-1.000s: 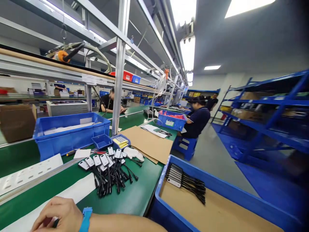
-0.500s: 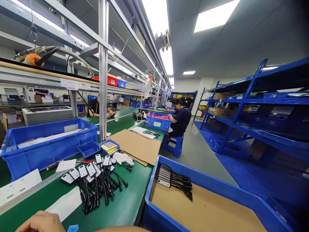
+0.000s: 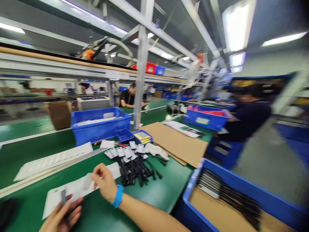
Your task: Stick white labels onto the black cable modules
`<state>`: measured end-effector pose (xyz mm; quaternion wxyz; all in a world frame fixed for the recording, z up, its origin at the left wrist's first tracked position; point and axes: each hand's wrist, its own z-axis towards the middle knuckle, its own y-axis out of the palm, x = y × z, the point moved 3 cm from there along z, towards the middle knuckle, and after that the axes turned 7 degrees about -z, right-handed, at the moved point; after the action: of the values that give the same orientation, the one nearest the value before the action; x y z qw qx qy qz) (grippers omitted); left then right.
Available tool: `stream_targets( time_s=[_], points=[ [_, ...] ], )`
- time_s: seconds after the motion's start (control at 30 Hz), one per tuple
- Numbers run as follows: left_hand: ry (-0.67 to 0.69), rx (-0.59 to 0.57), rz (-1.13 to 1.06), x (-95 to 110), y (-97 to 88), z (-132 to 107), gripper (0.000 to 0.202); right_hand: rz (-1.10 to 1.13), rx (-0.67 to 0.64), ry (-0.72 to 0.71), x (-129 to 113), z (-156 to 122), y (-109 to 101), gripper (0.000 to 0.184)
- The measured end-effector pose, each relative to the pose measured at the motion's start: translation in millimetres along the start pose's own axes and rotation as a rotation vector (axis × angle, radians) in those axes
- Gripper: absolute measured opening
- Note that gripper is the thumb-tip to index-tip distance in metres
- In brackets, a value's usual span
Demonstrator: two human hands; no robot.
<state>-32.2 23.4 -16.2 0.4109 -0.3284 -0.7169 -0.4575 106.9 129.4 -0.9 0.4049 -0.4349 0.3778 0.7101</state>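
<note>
My left hand (image 3: pixel 66 214), at the lower left, is closed around a small dark flat piece (image 3: pixel 63 197) seen edge-on; blur hides its details. My right hand (image 3: pixel 106 183), with a blue band at the wrist, has its thumb and finger pinched on a pale, translucent film-like piece (image 3: pixel 87 182), smeared by motion. Both hands hover over a white sheet (image 3: pixel 54 198) on the green table. Just past my right hand lies a pile of small white-faced modules with black cables (image 3: pixel 134 161).
On the right, a blue bin (image 3: pixel 196 188) lined with cardboard holds a row of cabled modules (image 3: pixel 210 182). Behind the pile are a white glove (image 3: pixel 156 150), cardboard sheets (image 3: pixel 178 141), a small blue tray (image 3: pixel 124 135) and a large blue bin (image 3: pixel 101 129). A seated co-worker (image 3: pixel 251 116) is at the right.
My view has swung left, so the table's things sit further right. Both hands now show over the white sheet, where before only one hand and part of a forearm showed at the bottom edge.
</note>
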Motion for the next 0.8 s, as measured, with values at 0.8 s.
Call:
stream_targets(
  time_s=[0.8],
  points=[
    [-0.076, -0.268, -0.07, -18, 24.2, -35, 0.054, -0.221, -0.245, 0.13, -4, -25, 2, 0.024]
  ],
)
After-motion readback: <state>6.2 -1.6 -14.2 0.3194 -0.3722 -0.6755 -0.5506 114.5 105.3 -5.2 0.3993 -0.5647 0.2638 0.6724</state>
